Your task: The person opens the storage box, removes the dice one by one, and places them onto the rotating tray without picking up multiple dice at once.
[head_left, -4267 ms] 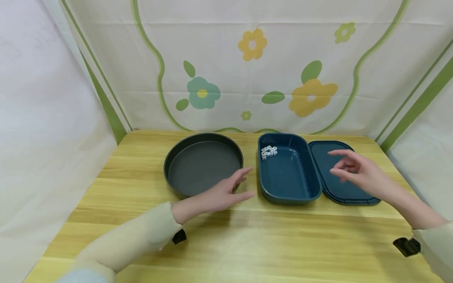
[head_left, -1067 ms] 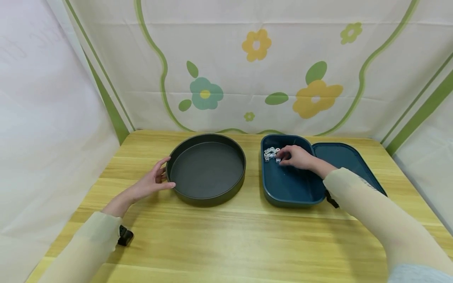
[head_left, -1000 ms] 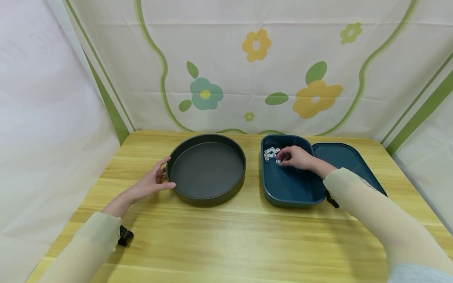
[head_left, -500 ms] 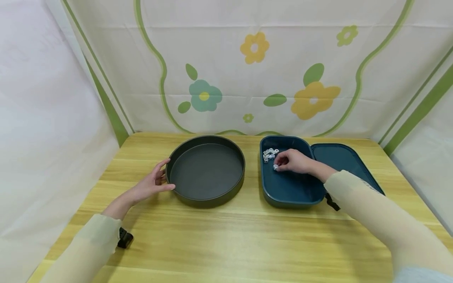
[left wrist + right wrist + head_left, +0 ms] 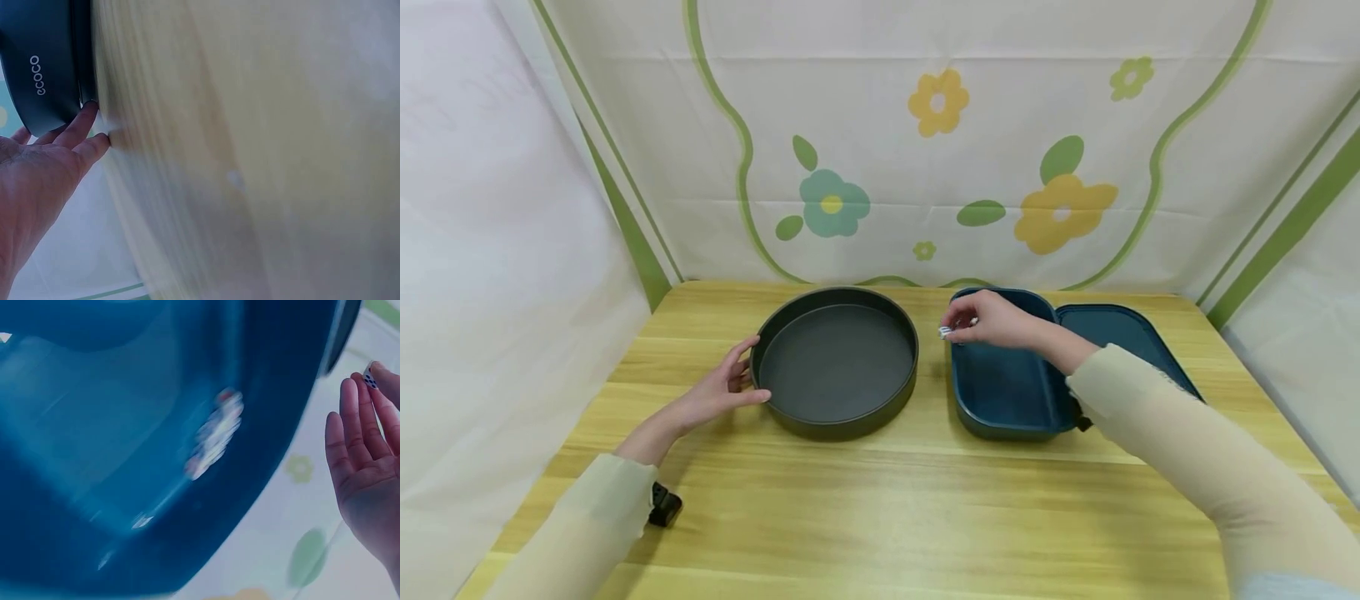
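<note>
One black pan [image 5: 837, 364] has a blue container [image 5: 1009, 392] at its three o'clock; my left hand [image 5: 709, 397] rests unclenched against the pan's nine o'clock side, my right hand [image 5: 992, 321] pinches a white die [image 5: 370, 379] by the container's ten o'clock edge.

1 pan [image 5: 838, 367] on table [image 5: 880, 517], box [image 5: 1003, 392] to its right, dice [image 5: 215, 434] in box, lid [image 5: 1120, 323] farther right
</note>
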`<action>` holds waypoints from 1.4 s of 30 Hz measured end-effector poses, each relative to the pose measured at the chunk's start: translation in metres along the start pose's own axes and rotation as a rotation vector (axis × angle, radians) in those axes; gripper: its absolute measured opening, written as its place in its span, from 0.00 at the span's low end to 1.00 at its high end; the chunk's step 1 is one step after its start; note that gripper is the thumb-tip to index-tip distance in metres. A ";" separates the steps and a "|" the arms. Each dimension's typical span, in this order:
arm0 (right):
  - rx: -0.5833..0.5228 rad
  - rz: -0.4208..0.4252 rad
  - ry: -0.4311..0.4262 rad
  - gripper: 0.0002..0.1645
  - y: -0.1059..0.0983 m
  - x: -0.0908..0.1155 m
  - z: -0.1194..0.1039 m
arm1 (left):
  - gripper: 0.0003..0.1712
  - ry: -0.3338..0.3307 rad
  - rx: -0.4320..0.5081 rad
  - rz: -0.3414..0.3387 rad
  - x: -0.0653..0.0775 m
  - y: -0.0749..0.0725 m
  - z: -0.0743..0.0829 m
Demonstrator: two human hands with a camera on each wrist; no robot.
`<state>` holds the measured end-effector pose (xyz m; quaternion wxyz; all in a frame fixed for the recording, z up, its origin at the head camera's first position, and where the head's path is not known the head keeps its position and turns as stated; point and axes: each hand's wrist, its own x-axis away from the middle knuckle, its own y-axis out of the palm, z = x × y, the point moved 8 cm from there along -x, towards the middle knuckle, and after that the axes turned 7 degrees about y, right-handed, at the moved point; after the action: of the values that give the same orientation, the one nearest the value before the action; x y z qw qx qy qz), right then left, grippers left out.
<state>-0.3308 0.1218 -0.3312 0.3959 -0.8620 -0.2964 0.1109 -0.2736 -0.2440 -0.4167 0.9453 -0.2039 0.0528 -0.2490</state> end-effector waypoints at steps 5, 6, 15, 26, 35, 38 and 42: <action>-0.037 -0.037 -0.040 0.08 0.022 -0.022 -0.038 | 0.53 0.011 0.015 0.002 0.000 0.001 0.001; -0.043 -0.047 -0.042 0.07 0.028 -0.028 -0.044 | 0.53 0.012 0.017 0.002 0.000 0.001 0.001; -0.056 -0.118 -0.036 0.06 0.075 -0.072 -0.080 | 0.53 0.001 0.022 -0.008 0.000 0.002 -0.001; -0.021 -0.169 0.044 0.04 0.117 -0.098 -0.081 | 0.53 -0.016 0.017 -0.001 -0.001 0.000 0.000; 0.064 -0.148 0.113 0.06 0.122 -0.103 -0.069 | 0.53 -0.027 0.005 0.005 -0.002 -0.001 0.000; 0.053 -0.155 0.115 0.08 0.118 -0.103 -0.072 | 0.54 -0.030 0.004 0.006 -0.002 -0.001 0.000; 0.017 -0.167 0.094 0.10 0.110 -0.100 -0.079 | 0.54 -0.037 0.004 0.005 0.000 -0.002 -0.001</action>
<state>-0.3309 -0.0425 -0.3655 0.4246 -0.8351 -0.3474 0.0397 -0.2747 -0.2461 -0.4167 0.9471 -0.2066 0.0353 -0.2430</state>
